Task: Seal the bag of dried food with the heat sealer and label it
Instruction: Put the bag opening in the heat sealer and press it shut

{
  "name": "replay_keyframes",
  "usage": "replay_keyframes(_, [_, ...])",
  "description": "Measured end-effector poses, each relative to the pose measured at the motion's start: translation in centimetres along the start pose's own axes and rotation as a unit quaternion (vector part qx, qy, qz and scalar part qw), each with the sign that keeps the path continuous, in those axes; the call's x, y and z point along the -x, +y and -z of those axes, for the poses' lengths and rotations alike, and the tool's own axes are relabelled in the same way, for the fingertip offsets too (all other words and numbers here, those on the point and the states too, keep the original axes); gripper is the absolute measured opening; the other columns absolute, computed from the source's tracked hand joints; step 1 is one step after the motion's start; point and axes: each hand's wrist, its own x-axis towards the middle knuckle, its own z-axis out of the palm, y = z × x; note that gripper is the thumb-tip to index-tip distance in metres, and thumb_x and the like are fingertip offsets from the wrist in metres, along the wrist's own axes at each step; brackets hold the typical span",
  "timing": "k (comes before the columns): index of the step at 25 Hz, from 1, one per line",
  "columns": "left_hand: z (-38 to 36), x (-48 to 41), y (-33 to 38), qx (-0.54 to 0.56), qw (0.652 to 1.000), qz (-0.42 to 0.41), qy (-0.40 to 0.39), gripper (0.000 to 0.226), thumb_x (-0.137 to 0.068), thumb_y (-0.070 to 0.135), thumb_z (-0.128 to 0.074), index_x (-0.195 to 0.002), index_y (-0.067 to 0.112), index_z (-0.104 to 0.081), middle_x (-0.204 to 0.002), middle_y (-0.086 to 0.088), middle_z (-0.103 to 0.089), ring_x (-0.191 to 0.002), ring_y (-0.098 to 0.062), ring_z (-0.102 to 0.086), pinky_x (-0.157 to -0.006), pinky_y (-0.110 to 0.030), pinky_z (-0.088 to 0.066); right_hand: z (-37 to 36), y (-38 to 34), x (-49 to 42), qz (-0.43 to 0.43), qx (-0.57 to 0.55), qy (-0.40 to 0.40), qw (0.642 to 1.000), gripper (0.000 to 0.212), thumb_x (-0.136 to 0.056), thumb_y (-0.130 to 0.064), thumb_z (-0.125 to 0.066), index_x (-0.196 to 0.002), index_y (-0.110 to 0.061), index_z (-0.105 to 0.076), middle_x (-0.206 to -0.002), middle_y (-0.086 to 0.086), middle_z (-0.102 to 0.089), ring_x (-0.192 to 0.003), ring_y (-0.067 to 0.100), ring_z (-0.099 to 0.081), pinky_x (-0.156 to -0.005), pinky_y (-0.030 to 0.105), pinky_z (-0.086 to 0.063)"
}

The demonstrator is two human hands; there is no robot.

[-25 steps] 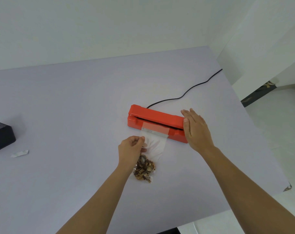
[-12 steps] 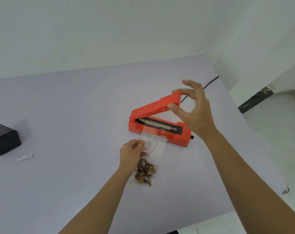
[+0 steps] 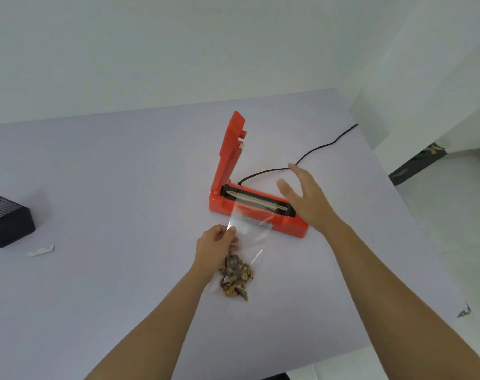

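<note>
Left hand (image 3: pixel 215 246): pinches one edge of the clear bag (image 3: pixel 251 237), keeping its mouth flat on the sealer base.
Right hand (image 3: pixel 307 200): fingers spread, holding nothing, above the heat sealer (image 3: pixel 219 205); lid upright.
Dried food (image 3: pixel 236 275): bunched low, away from the heating strip.
White slip (image 3: pixel 40 250): possibly the label.

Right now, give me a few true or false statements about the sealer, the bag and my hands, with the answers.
1. The lid of the heat sealer stands raised. True.
2. The left hand pinches the bag at its edge. True.
3. The right hand presses the lid down. False: it is open, over the sealer's right end, clear of the lid.
4. The dried food lies on the sealing strip. False: it sits at the bag's near end, away from the sealer.
</note>
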Motion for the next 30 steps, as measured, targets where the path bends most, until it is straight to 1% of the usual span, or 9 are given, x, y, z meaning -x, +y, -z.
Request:
replay_keyframes(3, [0.1, -0.2, 0.1, -0.016, 1.000, 0.002, -0.016, 0.026, -0.088, 0.031, -0.056, -0.087, 0.007, -0.066, -0.084, -0.010, -0.072, -0.079, -0.021, -0.067, -0.081, -0.038, -0.056, 0.4, 4.7, 1.8, -0.043, 0.107, -0.046, 0.992, 0.102, -0.067, -0.063, -0.066, -0.146, -0.018, -0.019, -0.155, 0.001, -0.022, -0.141, 0.017, -0.023, -0.116, 0.039, -0.022])
replay_keyframes(6, [0.0, -0.4, 1.0, -0.005, 1.000, -0.006, -0.008, 0.039, -0.088, 0.041, -0.057, -0.088, 0.003, -0.065, -0.086, -0.008, -0.072, -0.068, -0.020, -0.067, -0.067, -0.034, -0.057, 0.3, 6.1, 2.2, -0.025, 0.186, -0.058, 0.980, 0.118, -0.057, -0.065, -0.074, -0.147, -0.018, -0.015, -0.156, 0.001, -0.020, -0.141, 0.021, -0.023, -0.115, 0.043, -0.023])
replay_keyframes(9, [-0.7, -0.1, 2.5, -0.004, 1.000, -0.024, 0.002, 0.037, -0.090, 0.047, -0.053, -0.096, 0.011, -0.062, -0.083, -0.005, -0.069, -0.051, -0.019, -0.061, -0.050, -0.028, -0.052, -0.3, 6.6, 1.9, -0.003, 0.217, -0.037, 0.975, 0.109, -0.065, -0.060, -0.072, -0.147, -0.014, -0.017, -0.154, 0.004, -0.023, -0.140, 0.021, -0.026, -0.115, 0.041, -0.021])
replay_keyframes(15, [-2.3, 0.6, 4.4, -0.081, 0.988, -0.077, 0.105, 0.016, -0.094, 0.023, -0.051, -0.090, 0.012, -0.061, -0.083, -0.004, -0.069, -0.038, -0.013, -0.055, -0.048, -0.022, -0.053, -0.8, 7.1, 1.5, 0.006, 0.243, -0.016, 0.970, 0.097, -0.072, -0.056, -0.068, -0.145, -0.012, -0.022, -0.152, 0.004, -0.030, -0.139, 0.020, -0.029, -0.117, 0.043, -0.015])
replay_keyframes(18, [-2.5, 0.6, 4.7, -0.091, 0.986, -0.079, 0.116, 0.017, -0.094, 0.019, -0.050, -0.087, 0.009, -0.062, -0.085, -0.007, -0.068, -0.037, -0.011, -0.054, -0.040, -0.011, -0.046, -0.9, 7.1, 1.5, 0.005, 0.248, -0.006, 0.969, 0.096, -0.072, -0.054, -0.069, -0.144, -0.012, -0.022, -0.151, 0.003, -0.030, -0.138, 0.018, -0.029, -0.118, 0.042, -0.012])
replay_keyframes(22, [-2.5, 0.7, 5.3, -0.112, 0.982, -0.095, 0.120, 0.017, -0.094, 0.018, -0.049, -0.090, 0.007, -0.062, -0.086, -0.009, -0.067, -0.039, -0.013, -0.056, -0.038, -0.010, -0.045, -1.2, 7.3, 1.6, 0.007, 0.248, 0.006, 0.969, 0.096, -0.073, -0.052, -0.069, -0.145, -0.013, -0.021, -0.152, 0.002, -0.029, -0.139, 0.017, -0.027, -0.118, 0.041, -0.010])
replay_keyframes(25, [-2.7, 1.0, 5.8, -0.125, 0.977, -0.113, 0.127, 0.019, -0.094, 0.017, -0.048, -0.093, 0.007, -0.063, -0.083, -0.011, -0.066, -0.046, -0.022, -0.059, -0.042, -0.016, -0.050, -1.2, 7.2, 1.6, 0.007, 0.246, 0.007, 0.969, 0.095, -0.073, -0.051, -0.070, -0.145, -0.013, -0.020, -0.152, 0.001, -0.029, -0.140, 0.016, -0.026, -0.118, 0.040, -0.010])
replay_keyframes(28, [-3.1, 1.7, 6.2, -0.139, 0.971, -0.151, 0.125, 0.020, -0.095, 0.020, -0.048, -0.099, 0.009, -0.065, -0.074, -0.003, -0.062, -0.054, -0.031, -0.063, -0.056, -0.038, -0.058, -1.2, 7.2, 1.6, 0.007, 0.245, 0.007, 0.969, 0.095, -0.074, -0.051, -0.069, -0.145, -0.013, -0.020, -0.152, 0.002, -0.028, -0.140, 0.016, -0.026, -0.118, 0.040, -0.010])
replay_keyframes(30, [-3.1, 1.8, 6.4, -0.130, 0.973, -0.145, 0.127, 0.021, -0.095, 0.021, -0.048, -0.102, 0.010, -0.064, -0.070, 0.003, -0.059, -0.052, -0.030, -0.063, -0.054, -0.037, -0.058, -1.2, 7.2, 1.6, 0.007, 0.242, 0.005, 0.970, 0.095, -0.074, -0.051, -0.069, -0.145, -0.013, -0.020, -0.152, 0.002, -0.029, -0.140, 0.017, -0.027, -0.118, 0.041, -0.011])
